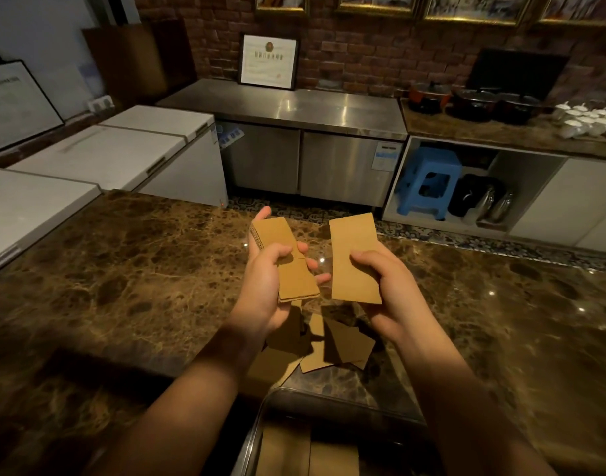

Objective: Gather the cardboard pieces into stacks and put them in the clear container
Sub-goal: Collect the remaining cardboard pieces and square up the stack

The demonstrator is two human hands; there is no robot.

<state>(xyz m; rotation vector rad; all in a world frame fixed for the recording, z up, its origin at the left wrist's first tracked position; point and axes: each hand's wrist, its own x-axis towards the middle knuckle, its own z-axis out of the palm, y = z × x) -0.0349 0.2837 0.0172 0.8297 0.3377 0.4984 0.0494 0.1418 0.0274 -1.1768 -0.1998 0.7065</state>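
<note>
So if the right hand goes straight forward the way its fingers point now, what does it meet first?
Probably the stack in the left hand. The right hand, holding one piece, points forward and a little left. Depth is unclear; it may pass over the counter instead.

Two forearms in view, entering from the lower edge, both bare up to the frame edge; no sleeve shows. Left hand (265,290) bare: no glove, ring or watch seen. Right hand (387,286) likewise bare, wrist unadorned. Nails short, unpainted so far as the dim light lets one tell. Lower forearms fall in shadow, detail there is lost. Rest of the person is out of frame; clothing cannot be told.
</note>
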